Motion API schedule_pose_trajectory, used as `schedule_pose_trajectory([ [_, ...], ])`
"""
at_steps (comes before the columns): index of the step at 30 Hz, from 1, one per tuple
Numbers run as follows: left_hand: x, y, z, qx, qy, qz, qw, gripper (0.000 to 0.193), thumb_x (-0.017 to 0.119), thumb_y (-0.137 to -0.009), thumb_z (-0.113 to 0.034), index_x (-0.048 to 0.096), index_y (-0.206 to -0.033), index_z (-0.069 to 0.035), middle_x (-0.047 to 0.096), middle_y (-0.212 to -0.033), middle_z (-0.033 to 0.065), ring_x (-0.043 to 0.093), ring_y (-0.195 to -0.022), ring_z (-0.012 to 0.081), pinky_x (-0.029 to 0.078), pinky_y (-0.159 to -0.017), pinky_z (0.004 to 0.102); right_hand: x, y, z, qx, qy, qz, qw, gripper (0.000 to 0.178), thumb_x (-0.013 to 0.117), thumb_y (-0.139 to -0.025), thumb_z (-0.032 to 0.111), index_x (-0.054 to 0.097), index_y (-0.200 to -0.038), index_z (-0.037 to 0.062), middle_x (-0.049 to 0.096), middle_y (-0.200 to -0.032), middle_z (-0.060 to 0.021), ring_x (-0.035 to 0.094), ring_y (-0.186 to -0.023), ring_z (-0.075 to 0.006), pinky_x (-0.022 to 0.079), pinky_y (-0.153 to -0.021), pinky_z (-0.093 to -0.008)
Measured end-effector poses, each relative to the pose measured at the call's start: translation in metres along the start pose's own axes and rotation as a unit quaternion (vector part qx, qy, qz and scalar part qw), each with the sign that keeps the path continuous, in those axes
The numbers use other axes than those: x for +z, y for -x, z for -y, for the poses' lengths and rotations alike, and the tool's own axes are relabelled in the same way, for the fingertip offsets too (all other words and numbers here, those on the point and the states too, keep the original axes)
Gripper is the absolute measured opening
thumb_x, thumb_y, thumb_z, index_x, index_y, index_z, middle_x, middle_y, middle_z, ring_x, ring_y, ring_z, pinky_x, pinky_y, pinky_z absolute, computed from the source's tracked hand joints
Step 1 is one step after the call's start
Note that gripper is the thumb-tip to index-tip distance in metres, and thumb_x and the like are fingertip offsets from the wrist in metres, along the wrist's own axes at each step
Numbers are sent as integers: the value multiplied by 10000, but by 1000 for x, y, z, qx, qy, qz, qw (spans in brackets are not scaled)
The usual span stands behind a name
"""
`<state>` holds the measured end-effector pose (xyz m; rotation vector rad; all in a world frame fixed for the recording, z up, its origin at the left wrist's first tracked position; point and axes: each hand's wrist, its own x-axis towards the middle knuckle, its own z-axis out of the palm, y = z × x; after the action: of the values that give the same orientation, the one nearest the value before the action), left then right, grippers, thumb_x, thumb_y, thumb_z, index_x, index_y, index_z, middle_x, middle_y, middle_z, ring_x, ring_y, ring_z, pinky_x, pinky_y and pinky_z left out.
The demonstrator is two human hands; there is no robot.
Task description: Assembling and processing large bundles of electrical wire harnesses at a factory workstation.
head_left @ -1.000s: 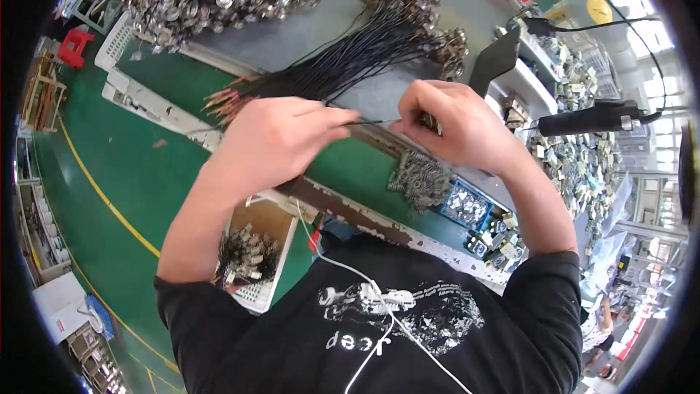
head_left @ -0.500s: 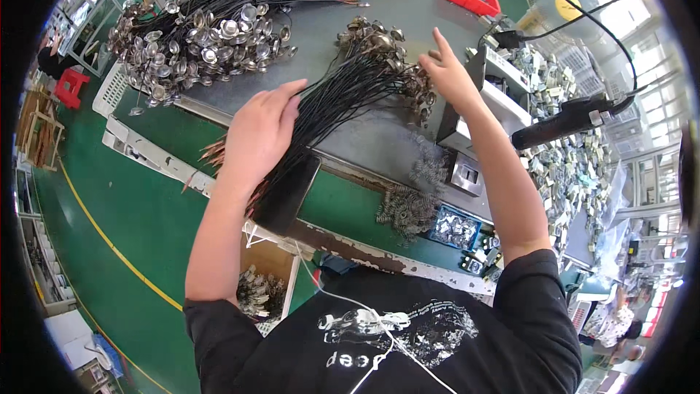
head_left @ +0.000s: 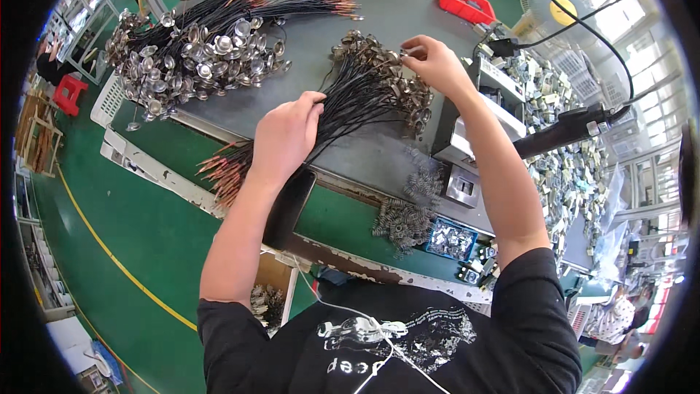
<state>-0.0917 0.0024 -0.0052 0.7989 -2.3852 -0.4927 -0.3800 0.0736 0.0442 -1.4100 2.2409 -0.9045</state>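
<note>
A bundle of black wires (head_left: 350,106) lies slantwise on the grey table, with bare copper-coloured ends (head_left: 227,168) toward the lower left. Round metal caps (head_left: 412,98) cluster at its upper right end. Across the middle of the wires rests my left hand (head_left: 284,135), its fingers curled together on them. My right hand (head_left: 440,69) is at the caps, thumb and forefinger pinched at a small metal cap on the cluster's edge. Farther left lies a larger heap of similar capped wires (head_left: 211,51), apart from both hands.
Loose springs (head_left: 402,225) pile beside a blue tray (head_left: 450,239) of small metal parts. A metal machine (head_left: 467,138) stands right of the bundle, near a black hand tool (head_left: 561,130) on a cable. At the back sits a red basket (head_left: 467,1); many small pale parts (head_left: 576,146) cover the right side.
My left hand has shifted right along the wires, uncovering more copper ends. My right hand has drawn its stretched finger in and now pinches at the caps' edge.
</note>
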Motion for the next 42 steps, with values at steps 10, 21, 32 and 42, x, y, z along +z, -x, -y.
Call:
schedule_pose_trajectory([
  [10,37,-6,4,115,-51,-73,989,153,691,-854,-114,738,-997,-90,641,-856,40,627,-804,231,530,-703,365,-8,6,13,-122,252,-4,960,349,610,-828,105,645,-1173,75,722,-1043,-124,652,-1097,-300,501,-970,-390],
  [21,51,12,-5,118,-100,-62,986,307,618,-841,-40,707,-1133,-82,621,-913,45,618,-842,245,514,-753,381,42,-28,39,-308,372,64,874,128,673,-809,140,694,-927,98,721,-864,-96,666,-928,-318,519,-840,-437],
  [32,54,32,-9,151,-146,-108,972,374,562,-832,-119,646,-1171,13,666,-1073,75,609,-964,194,463,-810,335,4,-9,49,-393,295,-36,870,172,593,-936,113,630,-1104,103,676,-1009,-123,639,-965,-352,509,-822,-446],
  [42,63,38,-5,148,-154,-145,966,356,564,-845,-145,666,-1148,12,679,-1094,77,611,-956,188,455,-828,331,-153,-21,12,-153,303,-65,938,266,508,-1045,221,606,-1268,114,687,-1101,-137,666,-1021,-204,488,-895,-308],
])
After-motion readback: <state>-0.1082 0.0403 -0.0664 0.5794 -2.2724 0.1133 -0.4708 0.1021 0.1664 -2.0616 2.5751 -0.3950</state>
